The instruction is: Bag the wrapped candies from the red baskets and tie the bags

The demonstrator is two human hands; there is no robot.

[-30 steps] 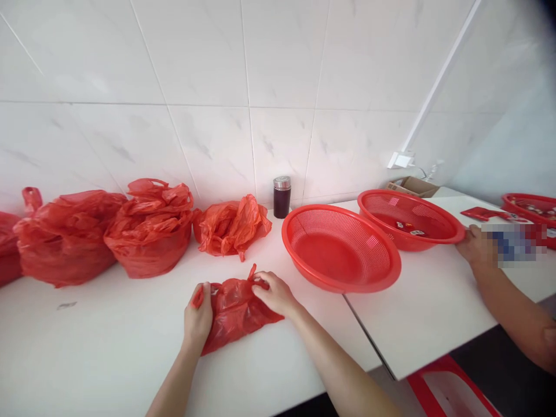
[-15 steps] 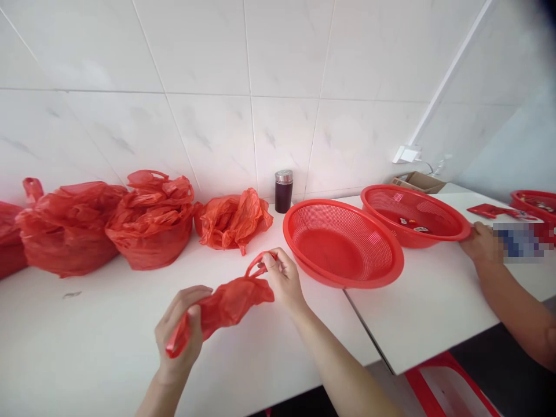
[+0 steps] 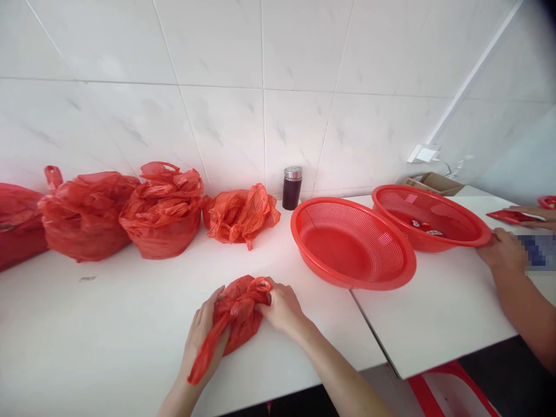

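A small red plastic bag (image 3: 241, 313) is between my hands over the front of the white table. My left hand (image 3: 202, 330) holds it from the left, and one long handle strap lies across the back of the thumb and palm. Part of that hand's fingers is hidden behind the plastic. On the right side, my right hand (image 3: 281, 306) grips the bag with bent fingers, near its other handle loop. What the bag contains cannot be seen. A crumpled red bag (image 3: 241, 214) lies farther back, against the wall side.
Several full red bags (image 3: 160, 214) line the wall on the left. A dark flask with a silver lid (image 3: 292, 188) stands behind two red mesh baskets (image 3: 354, 243). A co-worker's hand (image 3: 506, 249) touches the farther basket's rim. A gap (image 3: 373, 333) separates two tables.
The bag was stretched between my hands; now it is lower and bunched together, with both hands closer to it. At far right, another hand has come onto a red packet.
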